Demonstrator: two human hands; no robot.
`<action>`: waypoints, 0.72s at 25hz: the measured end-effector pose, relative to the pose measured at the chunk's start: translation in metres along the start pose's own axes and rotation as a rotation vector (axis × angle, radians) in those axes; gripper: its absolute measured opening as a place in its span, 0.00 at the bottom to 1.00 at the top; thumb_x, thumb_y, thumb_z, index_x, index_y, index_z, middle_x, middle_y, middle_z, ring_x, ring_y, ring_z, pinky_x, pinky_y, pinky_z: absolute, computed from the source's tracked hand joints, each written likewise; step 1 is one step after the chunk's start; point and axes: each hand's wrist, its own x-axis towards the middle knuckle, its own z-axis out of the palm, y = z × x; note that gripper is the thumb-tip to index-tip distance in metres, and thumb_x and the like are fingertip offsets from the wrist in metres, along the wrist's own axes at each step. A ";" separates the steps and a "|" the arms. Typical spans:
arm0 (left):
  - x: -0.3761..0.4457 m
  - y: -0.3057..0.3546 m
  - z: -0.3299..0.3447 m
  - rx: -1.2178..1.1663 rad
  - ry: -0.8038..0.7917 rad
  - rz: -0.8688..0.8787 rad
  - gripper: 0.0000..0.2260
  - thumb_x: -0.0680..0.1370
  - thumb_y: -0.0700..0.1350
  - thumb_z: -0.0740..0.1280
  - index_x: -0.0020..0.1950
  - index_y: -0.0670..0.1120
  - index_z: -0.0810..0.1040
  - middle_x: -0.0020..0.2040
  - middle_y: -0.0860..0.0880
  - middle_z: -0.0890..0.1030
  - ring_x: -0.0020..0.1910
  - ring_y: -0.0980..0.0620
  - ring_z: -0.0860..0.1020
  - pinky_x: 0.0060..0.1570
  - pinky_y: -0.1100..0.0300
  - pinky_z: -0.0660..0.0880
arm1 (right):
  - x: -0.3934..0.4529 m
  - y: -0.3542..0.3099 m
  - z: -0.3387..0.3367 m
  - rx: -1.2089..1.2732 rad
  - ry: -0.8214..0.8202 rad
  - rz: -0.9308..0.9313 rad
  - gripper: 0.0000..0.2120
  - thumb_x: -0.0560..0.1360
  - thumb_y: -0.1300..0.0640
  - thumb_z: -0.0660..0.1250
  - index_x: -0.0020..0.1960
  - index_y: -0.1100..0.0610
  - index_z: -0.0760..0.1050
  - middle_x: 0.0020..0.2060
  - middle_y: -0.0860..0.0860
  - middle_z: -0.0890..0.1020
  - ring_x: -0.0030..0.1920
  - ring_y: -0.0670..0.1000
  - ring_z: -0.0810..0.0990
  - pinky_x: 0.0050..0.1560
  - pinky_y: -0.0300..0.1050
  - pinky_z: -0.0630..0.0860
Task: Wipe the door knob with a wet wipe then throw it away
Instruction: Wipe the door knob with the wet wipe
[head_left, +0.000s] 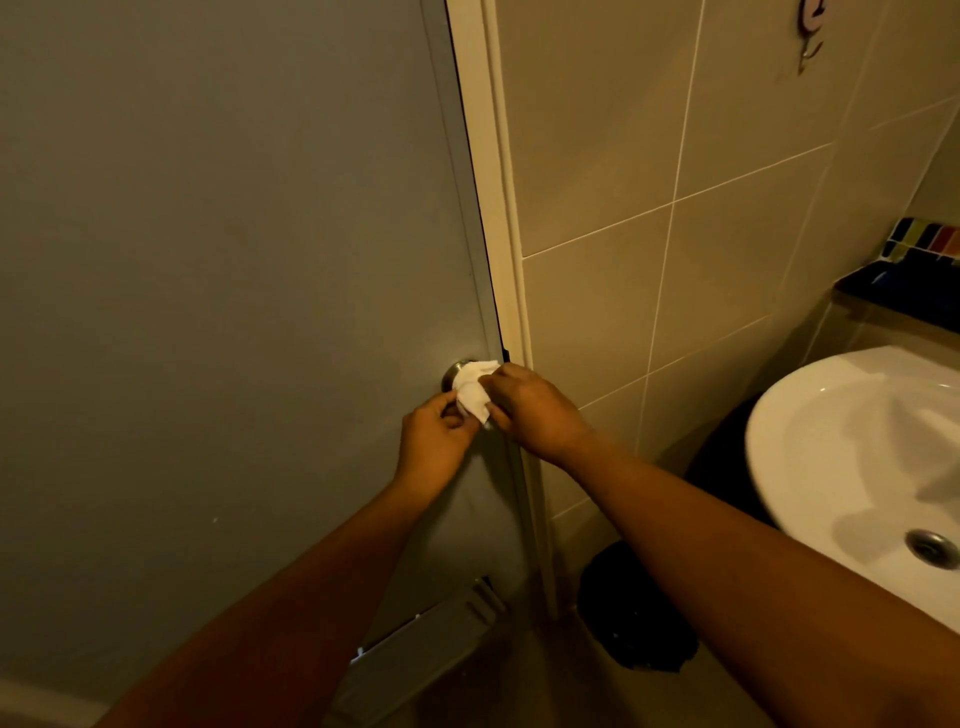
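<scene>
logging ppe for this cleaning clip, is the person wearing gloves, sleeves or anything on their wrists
No. The left hand and right hand are bare, with no gloves. Both forearms are uncovered as far as the frame shows, so no sleeves appear. No watch, bracelet or ring is visible.

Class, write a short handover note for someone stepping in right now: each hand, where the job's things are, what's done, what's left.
Left hand: pinching the lower edge of the wet wipe.
Right hand: gripping the wipe's right side.
The wipe is draped over the door knob on the closed door.
Done: wipe is on the knob.
Left: finish wiping, then bin it, possibly in the dark bin on the floor beneath the sink.
</scene>
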 end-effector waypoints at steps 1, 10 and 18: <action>-0.001 0.000 0.000 0.037 0.029 0.052 0.19 0.75 0.44 0.71 0.66 0.43 0.78 0.57 0.44 0.83 0.55 0.47 0.82 0.51 0.64 0.76 | -0.002 0.001 0.003 0.065 0.018 0.044 0.18 0.77 0.55 0.65 0.66 0.58 0.74 0.61 0.58 0.78 0.59 0.56 0.78 0.59 0.49 0.74; 0.007 -0.002 -0.001 0.158 0.054 0.149 0.21 0.74 0.47 0.72 0.66 0.46 0.78 0.61 0.46 0.81 0.54 0.52 0.81 0.53 0.62 0.79 | -0.005 -0.004 0.015 0.288 0.144 0.146 0.16 0.77 0.58 0.65 0.64 0.58 0.76 0.59 0.58 0.80 0.57 0.55 0.79 0.57 0.45 0.74; -0.003 -0.007 0.008 -0.022 0.102 0.123 0.20 0.74 0.42 0.71 0.67 0.45 0.77 0.61 0.48 0.79 0.56 0.56 0.79 0.54 0.65 0.77 | -0.009 0.001 0.021 0.299 0.175 0.209 0.14 0.77 0.56 0.66 0.59 0.61 0.79 0.54 0.59 0.83 0.51 0.54 0.81 0.55 0.47 0.77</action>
